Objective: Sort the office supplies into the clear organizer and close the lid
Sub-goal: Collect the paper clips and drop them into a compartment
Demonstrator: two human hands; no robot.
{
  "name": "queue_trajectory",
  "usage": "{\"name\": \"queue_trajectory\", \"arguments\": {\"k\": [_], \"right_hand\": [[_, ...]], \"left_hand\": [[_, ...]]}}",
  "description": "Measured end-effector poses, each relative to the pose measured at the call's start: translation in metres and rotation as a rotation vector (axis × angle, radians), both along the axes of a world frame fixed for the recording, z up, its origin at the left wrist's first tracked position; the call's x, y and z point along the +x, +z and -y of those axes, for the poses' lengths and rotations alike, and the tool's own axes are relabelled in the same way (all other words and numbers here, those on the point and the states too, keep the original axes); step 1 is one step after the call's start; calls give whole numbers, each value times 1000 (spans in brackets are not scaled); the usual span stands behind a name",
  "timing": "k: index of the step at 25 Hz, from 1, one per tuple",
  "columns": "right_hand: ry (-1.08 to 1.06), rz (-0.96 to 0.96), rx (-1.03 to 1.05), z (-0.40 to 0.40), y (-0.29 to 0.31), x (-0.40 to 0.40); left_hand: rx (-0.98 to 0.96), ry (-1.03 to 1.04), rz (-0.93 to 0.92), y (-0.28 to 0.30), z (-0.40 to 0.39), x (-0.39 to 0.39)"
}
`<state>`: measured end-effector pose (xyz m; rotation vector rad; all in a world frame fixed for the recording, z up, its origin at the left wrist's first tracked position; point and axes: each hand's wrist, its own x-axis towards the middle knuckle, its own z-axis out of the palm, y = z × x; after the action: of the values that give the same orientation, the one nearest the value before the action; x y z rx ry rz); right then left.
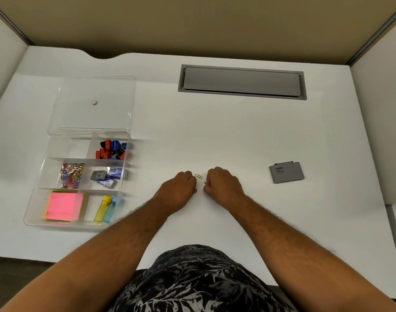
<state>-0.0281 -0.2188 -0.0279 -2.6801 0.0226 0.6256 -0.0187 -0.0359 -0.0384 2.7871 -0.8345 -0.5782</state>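
Seen from the head camera, a person's left hand (180,188) and right hand (221,184) rest knuckles-up, fingers curled under, on a white desk (215,136), flanking a small yellow wire paper clip (198,176) lying loose between them; a thin dark sliver shows at the right fingertips, though whether either hand pinches anything cannot be told. At far left sits the clear plastic compartmented organizer (80,176), its transparent lid (93,102) open flat behind it, holding coloured paper clips (71,175), red and blue binder clips (111,149), pink sticky notes (63,206) and small boxes (105,176), while a flat grey box (286,172) lies well apart to the right.
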Motion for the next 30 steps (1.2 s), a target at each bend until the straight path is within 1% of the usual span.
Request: {"name": "queue_trajectory", "arguments": {"k": [3,5,8,11,17,20,22,24,26,28,30], "right_hand": [[-41,72,195,-2,-1,1],[-69,100,268,-7,-2,5],[-63,101,158,-15,-7,9],[-74,119,47,-24,-16,8],[-242,83,21,-35,-15,13],[-369,111,115,-38,-16,7],[-537,176,242,-41,-14,-4],[-772,240,363,-43,-10,-20],[-937,259,399,-45,-6,-30],[-989,234,390,-49,-5,-31],[-954,201,346,-54,-4,-23]], "left_hand": [[-66,62,-44,2,-12,-4],[-186,191,-69,4,-22,-5],[-390,445,-73,13,-34,-4],[-522,566,-70,24,-44,-2],[-548,566,-34,36,-63,9],[-568,537,-56,44,-78,9],[-568,506,-75,46,-92,9],[-563,464,-90,47,-104,10],[-558,433,-102,49,-116,13],[-576,415,-134,49,-126,17],[-601,422,-175,48,-133,22]]}}
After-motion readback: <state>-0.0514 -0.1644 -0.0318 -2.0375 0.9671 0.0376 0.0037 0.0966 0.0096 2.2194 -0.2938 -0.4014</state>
